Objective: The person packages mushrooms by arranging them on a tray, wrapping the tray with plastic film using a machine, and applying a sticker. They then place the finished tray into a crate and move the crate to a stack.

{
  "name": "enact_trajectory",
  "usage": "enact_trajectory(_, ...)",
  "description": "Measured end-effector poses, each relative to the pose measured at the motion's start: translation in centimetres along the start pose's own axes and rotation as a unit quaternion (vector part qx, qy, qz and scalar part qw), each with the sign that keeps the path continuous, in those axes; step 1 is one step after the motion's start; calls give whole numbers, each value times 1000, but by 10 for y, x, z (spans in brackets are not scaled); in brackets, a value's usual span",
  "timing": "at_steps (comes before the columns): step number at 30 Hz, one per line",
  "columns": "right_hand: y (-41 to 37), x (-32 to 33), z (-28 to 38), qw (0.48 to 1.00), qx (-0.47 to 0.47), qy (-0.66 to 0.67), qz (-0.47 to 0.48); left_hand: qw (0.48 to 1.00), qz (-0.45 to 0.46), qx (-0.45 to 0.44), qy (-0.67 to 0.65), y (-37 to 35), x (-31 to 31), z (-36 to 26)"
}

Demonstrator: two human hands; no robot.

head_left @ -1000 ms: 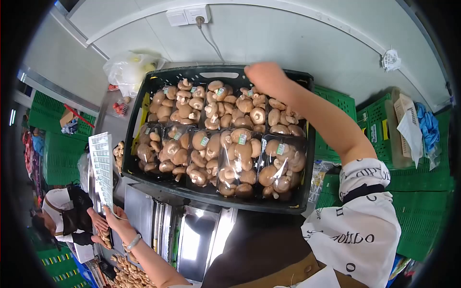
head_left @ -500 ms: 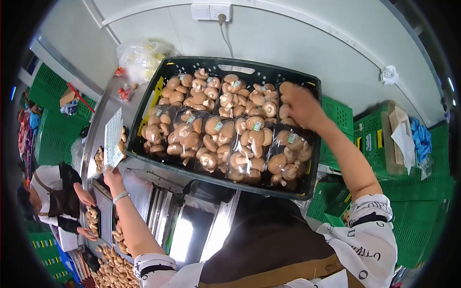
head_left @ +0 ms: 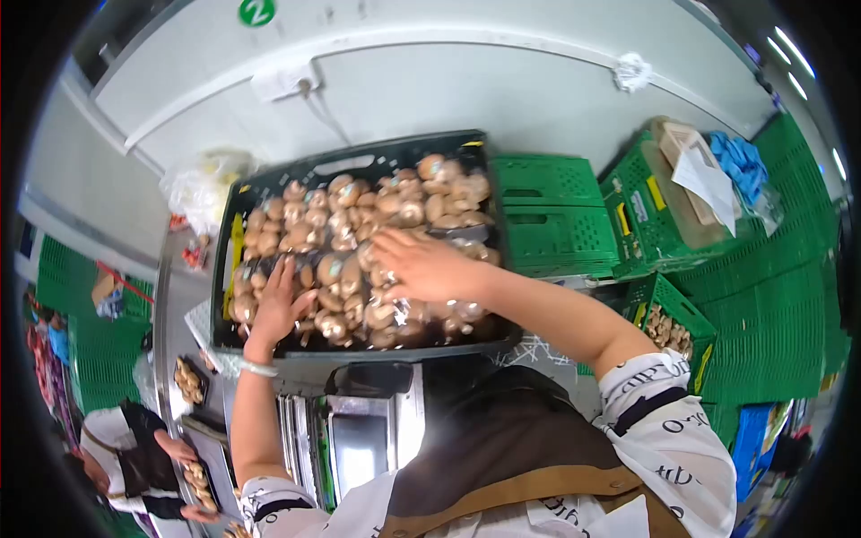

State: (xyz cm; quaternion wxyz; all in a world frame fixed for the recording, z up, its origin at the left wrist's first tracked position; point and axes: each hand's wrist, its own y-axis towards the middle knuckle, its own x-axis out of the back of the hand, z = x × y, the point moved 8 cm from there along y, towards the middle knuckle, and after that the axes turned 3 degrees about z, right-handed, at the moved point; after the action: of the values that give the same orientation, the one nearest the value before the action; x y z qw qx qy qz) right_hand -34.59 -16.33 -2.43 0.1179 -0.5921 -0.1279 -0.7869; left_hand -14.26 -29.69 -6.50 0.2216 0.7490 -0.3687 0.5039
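Observation:
A dark crate (head_left: 377, 352) stands in front of me, filled with wrapped packs of brown mushrooms (head_left: 341, 199). My left hand (head_left: 280, 309) lies with spread fingers on the packs in the near left part. Farther right, my right hand (head_left: 421, 264) rests flat on packs near the middle, its fingers stretched out. Clear film over the packs glints beside it. Neither hand grips anything. A pale printed label sheet (head_left: 204, 321) lies by the crate's left side, partly hidden.
Green crates (head_left: 556, 238) are stacked at the right, one holding loose mushrooms (head_left: 668, 330). A clear plastic bag (head_left: 202, 184) sits behind on the left. Metal equipment (head_left: 354, 439) is below the crate. At lower left a co-worker (head_left: 134, 448) handles a mushroom tray.
My left hand has let go of the label sheet and moved onto the packs. My right hand has come from the far right corner to the middle. The view has shifted.

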Motion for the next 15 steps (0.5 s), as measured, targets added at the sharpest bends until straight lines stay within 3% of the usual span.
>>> enact_trajectory(2, -21, 24, -1, 997, 12, 60, -52, 988, 35, -2, -148, -1, 2, 20)
enact_trajectory(3, -39, 47, -5, 986, -3, 78, -146, 948, 15, 60, -311, -8, 7, 33)
enact_trajectory(4, -62, 66, -21, 971, -53, 106, -209, 957, -62, 71, -273, -17, 30, 31)
enact_trajectory(6, -110, 80, -63, 916, -174, 137, -335, 980, -186, 65, -2, -33, 44, 119)
enact_trajectory(7, -140, 71, -91, 870, -250, 139, -401, 956, -250, 87, 129, -41, 50, 161)
enact_trajectory(8, -150, 64, -111, 845, -288, 129, -431, 955, -193, 168, 147, -43, 56, 171)
enact_trajectory(9, -151, 53, -131, 833, -336, 249, -364, 963, -164, 214, -3, -35, 62, 164)
enact_trajectory(10, -146, 44, -139, 815, -355, 326, -323, 968, -204, 141, -41, -16, 57, 207)
enact_trajectory(11, -142, 29, -146, 809, -381, 293, -338, 967, -235, 64, -76, 2, 53, 242)
enact_trajectory(12, -144, 33, -143, 768, -409, 370, -325, 968, -224, 48, -101, 38, 27, 207)
enact_trajectory(14, -135, 19, -151, 755, -460, 365, -290, 976, -162, 45, -137, 110, -50, 41)
enact_trajectory(15, -132, 15, -154, 752, -460, 335, -332, 979, -121, 25, -160, 133, -85, -21)
